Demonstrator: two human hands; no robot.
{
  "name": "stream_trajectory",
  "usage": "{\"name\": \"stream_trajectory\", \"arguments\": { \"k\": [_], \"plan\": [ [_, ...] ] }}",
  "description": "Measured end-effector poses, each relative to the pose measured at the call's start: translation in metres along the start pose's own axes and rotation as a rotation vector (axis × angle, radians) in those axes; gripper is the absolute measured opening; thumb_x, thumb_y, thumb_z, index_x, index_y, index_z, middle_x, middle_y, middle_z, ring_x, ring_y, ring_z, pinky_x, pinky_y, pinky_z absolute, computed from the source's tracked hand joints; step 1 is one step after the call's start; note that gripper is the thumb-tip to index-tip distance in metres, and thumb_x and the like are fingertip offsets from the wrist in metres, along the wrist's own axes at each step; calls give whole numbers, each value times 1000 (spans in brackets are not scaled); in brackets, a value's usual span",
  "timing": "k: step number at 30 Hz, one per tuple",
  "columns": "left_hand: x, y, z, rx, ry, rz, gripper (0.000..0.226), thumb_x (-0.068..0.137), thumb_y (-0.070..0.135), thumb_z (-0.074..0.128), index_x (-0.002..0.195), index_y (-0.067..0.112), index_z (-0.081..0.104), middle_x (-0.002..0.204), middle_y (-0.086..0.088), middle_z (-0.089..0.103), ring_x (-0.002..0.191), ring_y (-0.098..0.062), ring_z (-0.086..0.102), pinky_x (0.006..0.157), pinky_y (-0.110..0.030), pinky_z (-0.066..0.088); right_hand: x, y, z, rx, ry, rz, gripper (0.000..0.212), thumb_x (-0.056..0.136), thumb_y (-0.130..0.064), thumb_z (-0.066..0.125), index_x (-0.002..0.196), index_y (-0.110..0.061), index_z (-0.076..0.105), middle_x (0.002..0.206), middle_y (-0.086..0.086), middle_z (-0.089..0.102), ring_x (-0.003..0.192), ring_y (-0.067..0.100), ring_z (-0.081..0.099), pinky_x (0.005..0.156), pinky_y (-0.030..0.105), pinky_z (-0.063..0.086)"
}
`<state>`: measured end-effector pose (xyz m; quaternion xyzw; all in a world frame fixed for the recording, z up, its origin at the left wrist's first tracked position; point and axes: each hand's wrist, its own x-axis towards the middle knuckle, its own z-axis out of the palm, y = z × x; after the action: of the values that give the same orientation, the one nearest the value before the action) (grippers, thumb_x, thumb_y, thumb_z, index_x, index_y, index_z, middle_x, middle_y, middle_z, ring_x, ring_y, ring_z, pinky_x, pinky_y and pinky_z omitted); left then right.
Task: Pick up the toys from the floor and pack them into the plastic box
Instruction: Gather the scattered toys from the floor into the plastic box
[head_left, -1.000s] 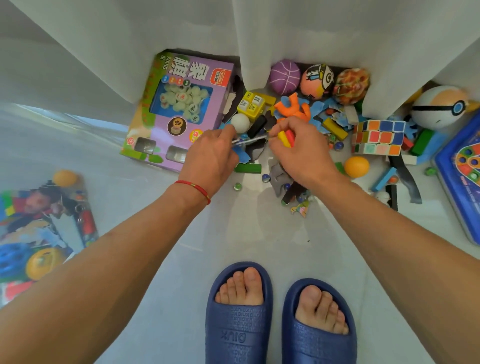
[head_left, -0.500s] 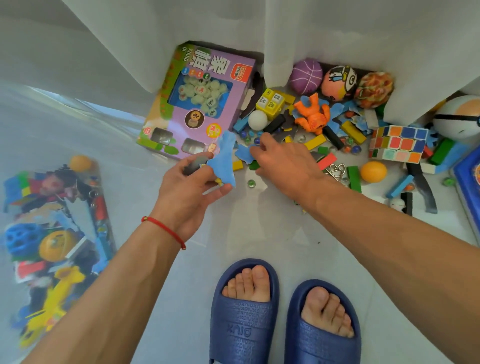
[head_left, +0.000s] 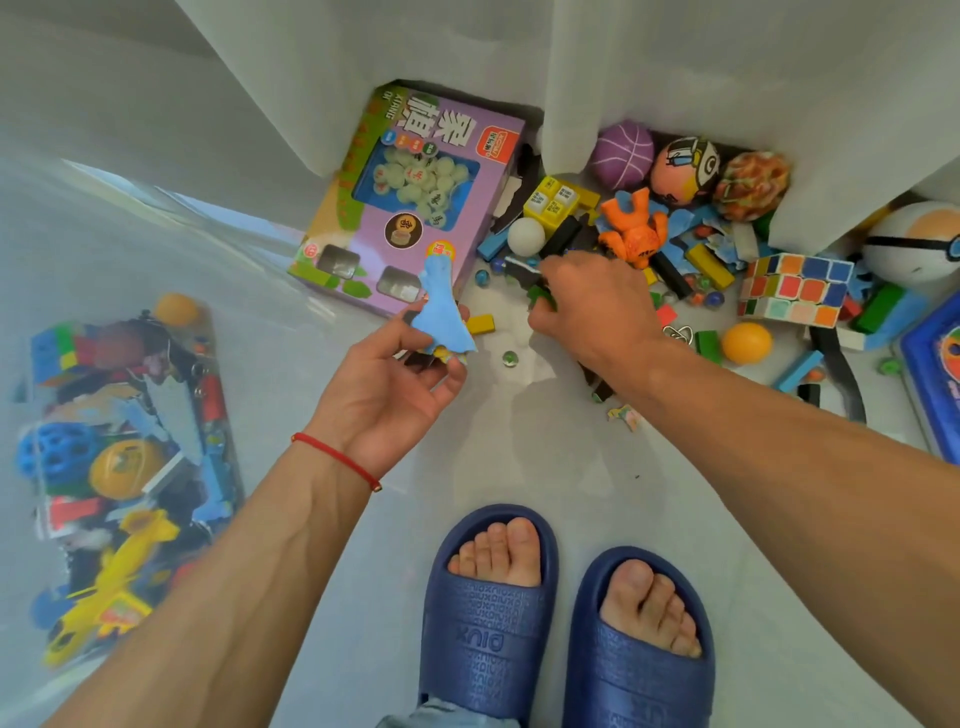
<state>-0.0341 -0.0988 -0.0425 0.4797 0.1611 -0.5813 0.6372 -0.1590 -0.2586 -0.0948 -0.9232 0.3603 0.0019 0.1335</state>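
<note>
A heap of toys lies on the floor under a white curtain: a purple game box, an orange figure, a colour cube, balls and several blocks. My left hand is palm up and grips a blue foam piece plus small dark and yellow bits. My right hand is down in the pile, its fingers closed around a green block beside black pieces. The clear plastic box stands at the left, partly filled with toys such as a yellow plane.
A white curtain hangs over the back of the pile. A blue game board lies at the right edge. Loose marbles and an orange ball sit on the tiles. My feet in blue slippers stand below.
My left hand drew back from the pile with the blue foam piece and turned palm up. My right hand let go of the yellow and red sticks and reached lower into the pile.
</note>
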Motion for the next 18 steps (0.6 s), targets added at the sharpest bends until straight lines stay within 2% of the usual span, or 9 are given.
{"name": "stream_trajectory", "arguments": {
  "k": [3, 5, 7, 9, 12, 15, 18],
  "plan": [
    [-6, -3, 1, 19, -5, 17, 23, 84, -3, 51, 97, 11, 65, 98, -13, 70, 99, -27, 57, 66, -26, 51, -9, 7, -9, 474, 23, 199, 28, 80, -29, 68, 73, -5, 57, 61, 2, 43, 59, 20, 43, 52, 30, 28],
    [-14, -2, 3, 34, -5, 36, 25, 88, -2, 51, 107, 9, 63, 102, -13, 66, 96, -28, 60, 66, -26, 51, -23, 4, -24, 848, -23, 345, 22, 80, -26, 71, 73, -8, 61, 55, -1, 41, 51, 15, 37, 50, 28, 32],
    [-29, 2, 5, 37, 21, 73, 29, 89, 0, 52, 116, 8, 59, 103, -15, 63, 89, -26, 64, 64, -25, 52, -43, -9, -39, 1065, -141, 476, 8, 86, -21, 69, 93, -19, 64, 54, -1, 53, 43, 13, 45, 44, 27, 35],
    [-55, 9, 7, 85, 55, 126, 29, 90, 3, 53, 118, 7, 59, 92, -14, 67, 79, -24, 68, 58, -24, 52, -61, -26, -59, 1190, -241, 544, 21, 92, -14, 60, 112, -11, 64, 59, 6, 62, 44, 15, 53, 38, 25, 30],
    [-109, 24, 1, 225, 133, 222, 26, 88, 6, 55, 113, 6, 61, 84, -15, 69, 72, -25, 69, 53, -25, 49, -75, -61, -104, 1325, -356, 487, 24, 97, -7, 50, 115, 1, 61, 70, 15, 64, 55, 23, 62, 37, 22, 23],
    [-173, 50, -25, 291, 185, 363, 20, 87, 3, 54, 106, 6, 61, 87, -19, 67, 68, -29, 67, 50, -26, 47, -73, -121, -160, 1341, -474, 339, 27, 97, -8, 50, 122, 2, 59, 85, 20, 64, 62, 28, 67, 35, 22, 32],
    [-235, 85, -68, 272, 285, 525, 13, 90, 2, 52, 98, 10, 60, 77, -14, 65, 59, -23, 66, 47, -26, 47, -70, -203, -211, 1288, -654, 184, 24, 99, -6, 52, 122, 0, 56, 83, 20, 63, 54, 23, 67, 35, 23, 40]
  ]
}}
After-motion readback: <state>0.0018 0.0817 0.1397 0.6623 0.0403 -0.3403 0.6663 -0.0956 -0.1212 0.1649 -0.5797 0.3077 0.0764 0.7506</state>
